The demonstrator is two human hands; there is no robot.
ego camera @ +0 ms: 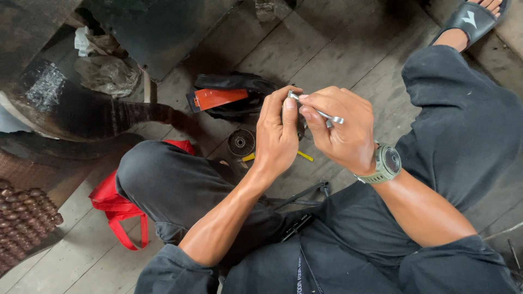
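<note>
Seen from the head view, a small silver tool point(318, 113) is pinched at the grip of both hands, held above the lap over a plank floor point(338, 49). The right hand point(343, 133) is closed around the tool's middle, fingers curled over it, and a green watch point(385, 163) is worn on that wrist. The left hand point(278, 136) is closed too, its thumb pressed at the tool's near end, and something dark is cupped behind its fingers; what that is cannot be told. The tool's long axis is laid nearly level, running from the left thumb across and slightly down to the right, where its free end sticks out past the right knuckles. Its other end is pointed at the left grip, so the two hands are touching or nearly so there, with the left hand nearer that end.

Beyond the grip, an orange-and-black case point(220, 98) is lain on the floor. Below the left grip, a round disc point(241, 142) is set just beside a yellow-handled tool point(303, 155). Well left of the grip, a red bag point(117, 209) is tucked under a knee.
</note>
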